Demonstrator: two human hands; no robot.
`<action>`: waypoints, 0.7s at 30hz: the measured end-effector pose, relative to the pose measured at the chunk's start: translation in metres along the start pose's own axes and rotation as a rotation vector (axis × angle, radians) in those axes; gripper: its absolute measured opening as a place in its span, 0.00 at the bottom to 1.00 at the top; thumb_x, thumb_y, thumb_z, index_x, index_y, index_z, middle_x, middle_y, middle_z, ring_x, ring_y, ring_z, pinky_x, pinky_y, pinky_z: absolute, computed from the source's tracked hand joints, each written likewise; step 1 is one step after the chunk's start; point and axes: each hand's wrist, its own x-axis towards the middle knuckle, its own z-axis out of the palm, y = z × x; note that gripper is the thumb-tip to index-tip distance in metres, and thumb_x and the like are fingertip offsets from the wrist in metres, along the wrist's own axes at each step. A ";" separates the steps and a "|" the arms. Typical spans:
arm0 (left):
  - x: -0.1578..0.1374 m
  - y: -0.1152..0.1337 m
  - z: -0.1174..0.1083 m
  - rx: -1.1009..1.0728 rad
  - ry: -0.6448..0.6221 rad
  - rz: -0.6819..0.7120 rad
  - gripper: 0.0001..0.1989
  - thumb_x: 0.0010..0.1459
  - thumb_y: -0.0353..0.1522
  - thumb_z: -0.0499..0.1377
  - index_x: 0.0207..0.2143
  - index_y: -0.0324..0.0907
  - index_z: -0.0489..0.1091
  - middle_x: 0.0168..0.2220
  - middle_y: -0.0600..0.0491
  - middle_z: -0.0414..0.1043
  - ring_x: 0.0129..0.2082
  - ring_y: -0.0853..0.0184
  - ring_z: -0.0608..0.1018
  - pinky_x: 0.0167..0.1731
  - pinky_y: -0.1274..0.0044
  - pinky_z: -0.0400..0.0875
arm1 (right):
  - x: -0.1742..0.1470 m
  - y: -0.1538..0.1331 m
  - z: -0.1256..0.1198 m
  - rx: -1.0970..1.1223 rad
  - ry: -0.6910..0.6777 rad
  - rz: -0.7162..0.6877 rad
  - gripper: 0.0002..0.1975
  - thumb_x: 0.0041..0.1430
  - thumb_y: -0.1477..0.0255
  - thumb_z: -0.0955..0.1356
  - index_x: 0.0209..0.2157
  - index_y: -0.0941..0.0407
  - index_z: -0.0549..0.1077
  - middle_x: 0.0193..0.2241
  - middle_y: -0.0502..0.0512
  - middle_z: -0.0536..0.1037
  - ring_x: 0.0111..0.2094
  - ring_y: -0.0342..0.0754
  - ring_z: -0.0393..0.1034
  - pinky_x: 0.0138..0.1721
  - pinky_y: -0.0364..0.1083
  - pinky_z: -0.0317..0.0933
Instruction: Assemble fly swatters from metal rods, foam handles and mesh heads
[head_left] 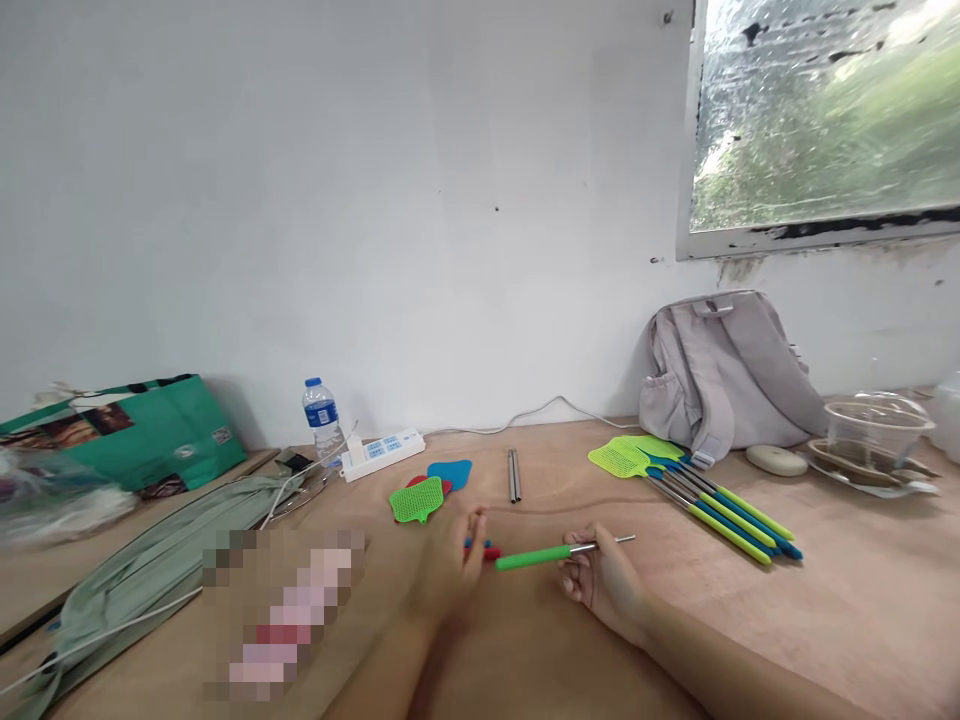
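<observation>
My right hand [600,580] is closed around the metal rod of a bright green fly swatter handle [532,558]. The thin rod end sticks out past my fingers to the right, and no swatter head is on it. My left hand [450,565], smeared by motion, is just left of the green grip. Beside its fingers are the ends of a red handle [491,553] and a blue handle [477,543]; my hand hides the rest, and whether it grips them is unclear. Loose swatter heads lie beyond: green [418,500], red [448,486], blue [451,472].
Two metal tubes [514,475] lie mid-table. Several assembled fly swatters [712,505] are piled at right, before a grey backpack [720,380]. A power strip [382,452], water bottle [322,420], green bag [165,440] and grey-green cloth [165,560] are at left. Plastic containers [877,430] stand far right.
</observation>
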 end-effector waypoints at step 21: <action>0.004 -0.097 -0.005 0.369 -0.282 -0.494 0.21 0.56 0.31 0.51 0.53 0.37 0.60 0.52 0.45 0.65 0.51 0.60 0.68 0.48 0.72 0.61 | 0.014 -0.009 -0.018 0.106 0.153 -0.078 0.06 0.46 0.76 0.64 0.19 0.56 0.61 0.17 0.48 0.69 0.12 0.34 0.50 0.11 0.36 0.46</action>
